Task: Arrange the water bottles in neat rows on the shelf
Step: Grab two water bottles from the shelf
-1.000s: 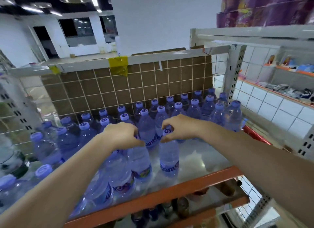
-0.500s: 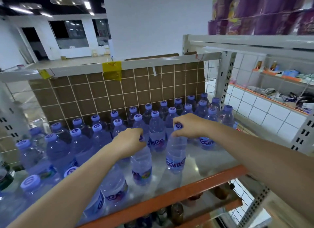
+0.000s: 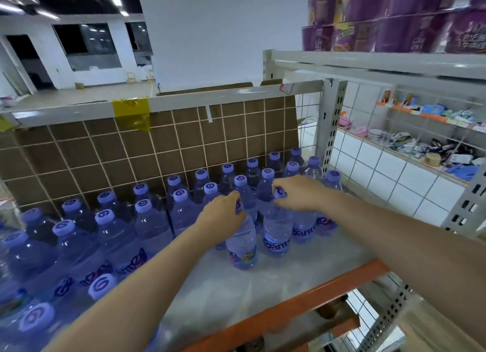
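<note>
Evidently full and so fairly heavy, with thin, slick walls that would dent, the two front water bottles (image 3: 242, 242) standing on the shelf (image 3: 302, 309) are best taken at the stiff cap, where the left hand (image 3: 223, 215) and right hand (image 3: 297, 192) each close.

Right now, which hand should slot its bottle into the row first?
Right hand, probably. Its bottle stands beside the bottles already lined up at right; the left hand holds a bottle nearer the front edge.
</note>
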A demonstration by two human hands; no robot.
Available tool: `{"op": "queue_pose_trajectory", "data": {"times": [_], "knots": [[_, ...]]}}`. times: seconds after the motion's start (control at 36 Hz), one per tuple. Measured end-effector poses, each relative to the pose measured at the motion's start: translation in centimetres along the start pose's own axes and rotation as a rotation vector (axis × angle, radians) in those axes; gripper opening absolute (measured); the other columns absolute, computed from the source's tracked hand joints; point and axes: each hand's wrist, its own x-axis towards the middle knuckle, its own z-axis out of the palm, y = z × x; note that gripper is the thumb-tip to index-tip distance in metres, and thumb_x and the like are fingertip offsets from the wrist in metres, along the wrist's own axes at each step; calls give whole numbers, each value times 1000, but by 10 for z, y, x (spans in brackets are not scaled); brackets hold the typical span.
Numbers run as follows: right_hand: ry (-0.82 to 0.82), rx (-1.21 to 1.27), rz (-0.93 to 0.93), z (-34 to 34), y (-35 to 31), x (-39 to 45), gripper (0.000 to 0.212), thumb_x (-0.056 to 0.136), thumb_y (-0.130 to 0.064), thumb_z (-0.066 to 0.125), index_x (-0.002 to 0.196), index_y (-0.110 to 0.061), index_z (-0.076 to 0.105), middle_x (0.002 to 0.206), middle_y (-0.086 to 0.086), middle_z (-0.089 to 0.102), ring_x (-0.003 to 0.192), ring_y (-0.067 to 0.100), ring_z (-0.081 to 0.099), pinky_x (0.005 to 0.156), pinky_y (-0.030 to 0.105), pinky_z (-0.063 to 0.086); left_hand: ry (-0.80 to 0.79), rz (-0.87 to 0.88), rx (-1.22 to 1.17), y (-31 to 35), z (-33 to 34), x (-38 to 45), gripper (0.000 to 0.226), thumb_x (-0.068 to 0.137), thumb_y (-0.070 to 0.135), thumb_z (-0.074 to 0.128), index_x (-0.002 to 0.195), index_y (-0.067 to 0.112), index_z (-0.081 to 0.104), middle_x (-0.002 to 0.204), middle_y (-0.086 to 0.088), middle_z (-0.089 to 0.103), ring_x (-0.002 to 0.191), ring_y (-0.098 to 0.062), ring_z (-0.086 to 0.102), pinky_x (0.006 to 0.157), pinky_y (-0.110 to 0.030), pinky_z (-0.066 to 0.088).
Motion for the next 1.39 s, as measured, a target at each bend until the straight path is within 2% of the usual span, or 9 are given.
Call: {"op": "queue_pose_trajectory", "data": {"times": [0.25,0.47,0.61,0.75,0.86,0.97,1.11,1.31,1.39], "knots": [[-12,53,18,4,6,16,17,95,-26,50,107,-14,52,77,0,45,70,20,45,59,32,33,18,29,71,18,9,24,31,97,26,46,121,8,47,114,-17,57,103,-36,54,73,-33,36],[-119,75,1,-6,7,25,8,93,-22,53,90,-19,47,74,2,51,60,17,54,53,28,39,10,-6,97,21,10,31,27,97,30,46,113,7,47,108,-16,60,98,-36,57,69,-32,36],[-155,122,-22,-4,7,30,19,93,-20,54,81,-23,40,80,5,51,62,18,52,52,29,39,9,-16,134,22,11,32,28,97,31,47,111,7,47,108,-16,60,98,-35,57,69,-33,35],[-200,113,-27,-7,4,30,9,95,-19,52,98,-20,44,82,2,47,65,18,52,50,27,39,1,-33,131,25,11,32,30,96,30,48,113,7,49,110,-15,61,100,-35,57,70,-32,36],[-170,-68,-69,-12,3,27,16,94,-33,53,95,-20,46,86,2,49,67,16,47,54,28,35,-27,-53,40,21,7,26,38,94,34,52,120,6,47,116,-16,59,104,-35,56,77,-34,42],[-3,-332,-95,-19,-6,27,33,88,-50,55,107,-23,52,98,3,50,94,24,53,68,33,39,29,-88,-43,8,-10,10,59,91,43,57,137,11,40,119,-14,60,111,-34,55,88,-37,45],[236,-171,-280,-21,-46,30,28,91,-44,56,103,-18,57,101,3,54,99,26,55,70,36,44,69,-189,-15,-22,-52,-15,33,91,45,55,107,17,62,102,-7,63,86,-22,55,72,-29,40],[-89,193,-513,8,-124,22,18,89,-38,64,97,-23,62,89,-9,60,87,15,60,75,32,50,-43,-256,133,-83,-96,-65,46,90,46,53,87,2,65,86,-17,66,82,-30,62,71,-37,48],[-121,230,-570,20,-157,18,14,88,-40,66,88,-28,59,75,-17,54,69,0,52,62,20,41,-59,-295,165,-111,-102,-86,45,90,46,55,78,3,62,75,-15,63,68,-26,57,60,-32,40]]}}
